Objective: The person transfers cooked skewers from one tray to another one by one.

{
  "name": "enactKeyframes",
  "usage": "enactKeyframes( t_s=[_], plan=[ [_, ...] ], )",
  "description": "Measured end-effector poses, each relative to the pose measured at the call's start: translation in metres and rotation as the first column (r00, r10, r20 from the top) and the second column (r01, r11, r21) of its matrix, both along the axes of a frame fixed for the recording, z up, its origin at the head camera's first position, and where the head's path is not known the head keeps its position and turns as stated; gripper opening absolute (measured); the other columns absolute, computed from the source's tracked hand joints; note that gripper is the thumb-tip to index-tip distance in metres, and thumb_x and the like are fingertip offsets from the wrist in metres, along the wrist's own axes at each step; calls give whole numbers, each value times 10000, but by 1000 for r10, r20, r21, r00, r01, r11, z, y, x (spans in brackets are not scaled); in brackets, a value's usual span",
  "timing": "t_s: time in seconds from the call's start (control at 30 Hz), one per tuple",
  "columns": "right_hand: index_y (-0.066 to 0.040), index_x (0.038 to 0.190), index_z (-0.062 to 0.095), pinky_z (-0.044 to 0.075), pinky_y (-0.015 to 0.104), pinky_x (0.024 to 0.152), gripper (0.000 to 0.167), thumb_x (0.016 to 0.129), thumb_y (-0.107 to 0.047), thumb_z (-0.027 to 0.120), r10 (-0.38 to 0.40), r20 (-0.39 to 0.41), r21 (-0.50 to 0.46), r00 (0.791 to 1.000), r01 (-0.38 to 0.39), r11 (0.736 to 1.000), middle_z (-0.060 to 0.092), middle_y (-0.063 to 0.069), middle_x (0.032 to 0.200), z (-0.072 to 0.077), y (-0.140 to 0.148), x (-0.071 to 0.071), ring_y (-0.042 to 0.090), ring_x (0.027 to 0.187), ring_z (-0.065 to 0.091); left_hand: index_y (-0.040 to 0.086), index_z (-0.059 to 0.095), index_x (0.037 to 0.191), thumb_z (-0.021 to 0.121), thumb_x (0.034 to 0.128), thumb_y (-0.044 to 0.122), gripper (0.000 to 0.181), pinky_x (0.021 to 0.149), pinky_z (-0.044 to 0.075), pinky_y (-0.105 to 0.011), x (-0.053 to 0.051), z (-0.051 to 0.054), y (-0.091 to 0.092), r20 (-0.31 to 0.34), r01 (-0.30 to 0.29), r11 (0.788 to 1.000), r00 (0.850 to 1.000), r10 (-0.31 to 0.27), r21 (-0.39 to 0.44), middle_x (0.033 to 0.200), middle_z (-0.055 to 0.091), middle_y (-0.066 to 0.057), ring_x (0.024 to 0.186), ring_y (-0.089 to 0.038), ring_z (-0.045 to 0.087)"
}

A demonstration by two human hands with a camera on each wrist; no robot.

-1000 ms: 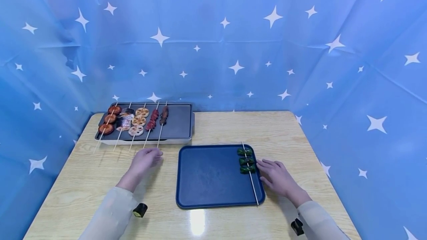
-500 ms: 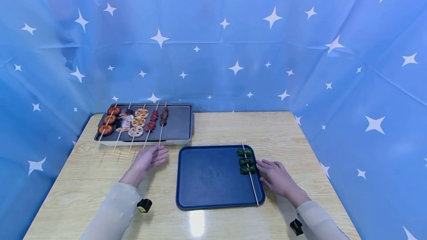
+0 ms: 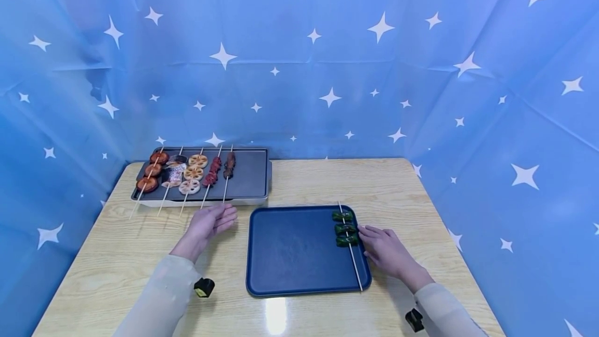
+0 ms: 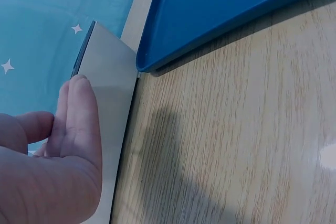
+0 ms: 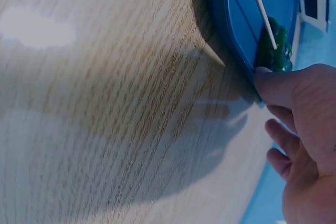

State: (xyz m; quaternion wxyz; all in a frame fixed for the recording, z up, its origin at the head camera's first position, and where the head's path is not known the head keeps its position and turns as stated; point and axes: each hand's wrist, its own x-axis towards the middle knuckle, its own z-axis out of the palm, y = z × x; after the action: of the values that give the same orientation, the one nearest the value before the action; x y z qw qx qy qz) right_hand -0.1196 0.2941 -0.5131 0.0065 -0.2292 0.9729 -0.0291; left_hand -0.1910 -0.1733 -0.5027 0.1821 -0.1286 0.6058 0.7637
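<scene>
My left hand (image 3: 203,228) is held palm sideways with its fingers straight, just in front of the grill pan (image 3: 250,170). The stick end of a brown meat skewer (image 3: 229,165) runs down to it; whether they touch I cannot tell. In the left wrist view the left hand (image 4: 68,150) is beside the pan's pale side wall, thumb near the fingers, no stick visible. My right hand (image 3: 386,251) rests at the right rim of the blue tray (image 3: 252,254), fingers relaxed. In the right wrist view its thumb (image 5: 275,85) touches the rim beside a green pepper skewer (image 5: 275,45).
More skewers lie on the pan: red meat (image 3: 212,171), lotus root slices (image 3: 193,173), a fish-like piece (image 3: 173,173) and round brown slices (image 3: 152,170). Their sticks overhang its front edge. The wooden table (image 3: 327,181) ends at a star-patterned blue curtain (image 3: 290,30).
My left hand has turned its palm sideways and its fingers have straightened from a more curled pose near the meat skewer's stick. My right hand stays at the tray's rim.
</scene>
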Motion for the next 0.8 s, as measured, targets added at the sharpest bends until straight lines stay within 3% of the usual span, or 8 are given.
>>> enactKeyframes(
  t_s=[0.13,0.37,0.6,0.8],
  plan=[
    [-32,1307,607,466,514,936,475,874,-189,722,0,3,-8,1000,0,1000,550,113,1423,1,-1,0,317,1301,524,-79,361,1449,401,1061,203,482,946,552,-279,1,0,-1,-21,4,1000,1000,-4,-2,1154,718,-39,960,-72,710],
    [-23,1301,610,459,535,952,476,865,-172,729,-2,18,-25,1000,2,1000,555,124,1415,5,-2,0,329,1292,529,-58,361,1459,385,1065,207,475,907,564,-232,-1,1,-2,-53,16,1000,998,-16,13,952,733,114,957,-49,704],
    [-16,1306,602,450,533,965,473,879,-181,718,-18,40,-34,999,20,999,540,125,1430,2,-1,-1,319,1304,521,-30,366,1469,416,1057,205,477,933,551,-229,0,7,-2,-66,-12,998,998,16,62,1043,725,101,1068,-88,681],
    [-12,1301,605,449,540,972,469,878,-179,720,-19,44,-34,999,21,999,540,130,1429,0,0,-2,318,1297,527,-34,348,1476,440,1050,217,504,986,527,-267,5,13,3,-113,9,995,994,2,98,1137,714,66,1061,-69,678]
  ],
)
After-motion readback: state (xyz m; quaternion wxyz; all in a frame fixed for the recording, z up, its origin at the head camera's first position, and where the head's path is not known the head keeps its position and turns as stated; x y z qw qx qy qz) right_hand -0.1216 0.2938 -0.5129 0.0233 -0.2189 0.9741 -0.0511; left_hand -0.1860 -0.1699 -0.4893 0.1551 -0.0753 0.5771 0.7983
